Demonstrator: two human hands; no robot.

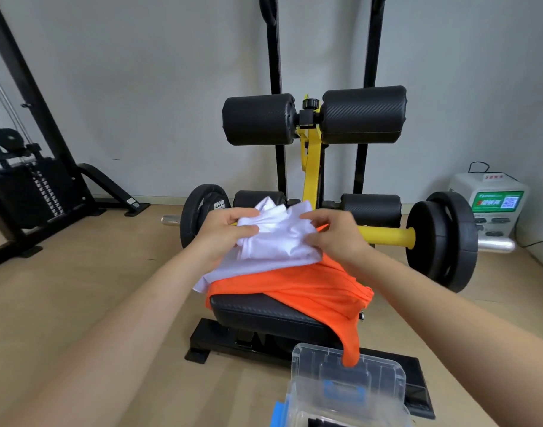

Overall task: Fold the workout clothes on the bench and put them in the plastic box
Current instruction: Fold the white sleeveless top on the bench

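A crumpled white garment point(276, 238) lies on top of an orange garment point(313, 288) on the black padded bench seat point(264, 312). My left hand point(224, 232) grips the white cloth at its left side, thumb on top. My right hand point(331, 232) pinches its right edge. A strip of the orange garment hangs off the seat's front right corner, its tip at the rim of the clear plastic box point(347, 383) with blue latches on the floor in front of the bench.
Black foam rollers point(313, 118) on a yellow arm rise behind the seat. Black weight plates point(442, 241) sit on a yellow bar to the right, another plate point(202, 208) to the left. A weight-stack machine point(33, 192) stands far left, a white kiosk point(492, 208) far right.
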